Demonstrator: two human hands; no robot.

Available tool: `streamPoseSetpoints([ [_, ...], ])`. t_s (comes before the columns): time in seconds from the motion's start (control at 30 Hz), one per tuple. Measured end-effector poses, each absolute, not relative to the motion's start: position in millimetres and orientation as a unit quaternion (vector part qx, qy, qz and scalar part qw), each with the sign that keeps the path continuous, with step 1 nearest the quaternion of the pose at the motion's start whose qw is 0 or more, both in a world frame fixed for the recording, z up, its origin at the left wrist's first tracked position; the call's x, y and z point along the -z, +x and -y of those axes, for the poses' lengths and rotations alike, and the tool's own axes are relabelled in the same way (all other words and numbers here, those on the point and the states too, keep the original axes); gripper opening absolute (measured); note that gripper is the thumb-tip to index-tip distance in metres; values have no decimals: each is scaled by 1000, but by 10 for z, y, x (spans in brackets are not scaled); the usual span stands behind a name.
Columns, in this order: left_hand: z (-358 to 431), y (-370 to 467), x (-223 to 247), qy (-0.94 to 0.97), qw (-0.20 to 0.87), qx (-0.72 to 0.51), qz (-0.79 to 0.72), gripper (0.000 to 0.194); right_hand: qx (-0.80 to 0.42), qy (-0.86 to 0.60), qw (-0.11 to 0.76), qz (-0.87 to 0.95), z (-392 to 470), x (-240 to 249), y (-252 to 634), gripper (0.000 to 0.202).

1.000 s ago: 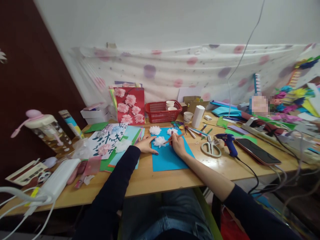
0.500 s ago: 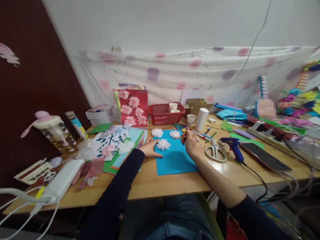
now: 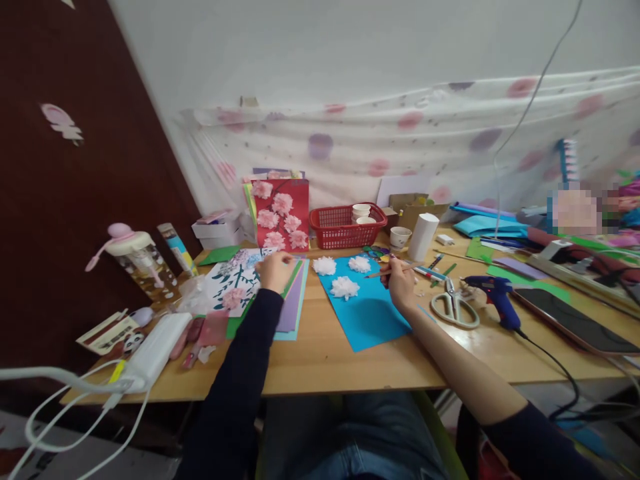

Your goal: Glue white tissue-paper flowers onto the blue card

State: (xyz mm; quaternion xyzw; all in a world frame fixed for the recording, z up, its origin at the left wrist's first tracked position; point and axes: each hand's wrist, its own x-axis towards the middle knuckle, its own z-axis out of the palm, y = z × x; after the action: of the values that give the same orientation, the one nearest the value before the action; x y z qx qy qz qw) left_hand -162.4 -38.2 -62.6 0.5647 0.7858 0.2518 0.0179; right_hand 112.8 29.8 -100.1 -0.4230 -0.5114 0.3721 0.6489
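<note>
My right hand grips a brown pencil, its tip over the blue sheet. Three white paper flowers lie along that sheet's far part: a far-left flower, a far-right flower and a nearer flower. My left hand is closed over a stack of coloured paper, fingertips together at the far edge of a green sheet. Purple and light blue sheets show beneath. How many sheets the fingers pinch is hidden. Left of the hand lies a white sheet with a dark leaf pattern.
Scissors, a blue glue gun and a phone lie to the right. Behind stand a red basket, a paper cup and a white roll. A bottle and a white power strip are at left.
My left hand has left the blue sheet and moved left onto the paper stack, where purple now shows instead of orange. The blue sheet has turned slightly; the pencil stays in my right hand.
</note>
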Motion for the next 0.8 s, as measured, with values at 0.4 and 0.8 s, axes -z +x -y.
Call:
streamPoseSetpoints([
  [0.4,681,-2568,692,452,75,-200,-866,12,-391,-425,609,544,-236,1067,1033,54],
  [0.8,619,-2489,596,510,24,-357,-783,11,-389,-420,593,566,-238,1090,1018,54],
])
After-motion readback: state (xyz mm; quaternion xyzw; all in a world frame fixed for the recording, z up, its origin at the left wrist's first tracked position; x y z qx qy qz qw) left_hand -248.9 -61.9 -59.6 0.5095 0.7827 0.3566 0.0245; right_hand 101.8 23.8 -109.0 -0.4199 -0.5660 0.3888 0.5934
